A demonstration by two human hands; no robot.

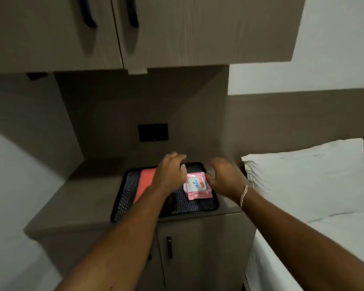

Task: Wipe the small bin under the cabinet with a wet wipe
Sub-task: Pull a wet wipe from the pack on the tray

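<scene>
Fingers (177, 158) of left hand (169, 175) and right hand (223, 177): loosely curled, gripping nothing, flanking the pink wet-wipe pack (198, 186).
Pack lies flat on black tray (122, 204) on the surface, placed for easy two-handed opening; small bin not in view, presumably below behind the cabinet door (198, 259).

Taupe wood wall cabinets (135, 30) over low counter (76, 198), white-sheeted bed w/ pillow (307, 177) at right.
</scene>
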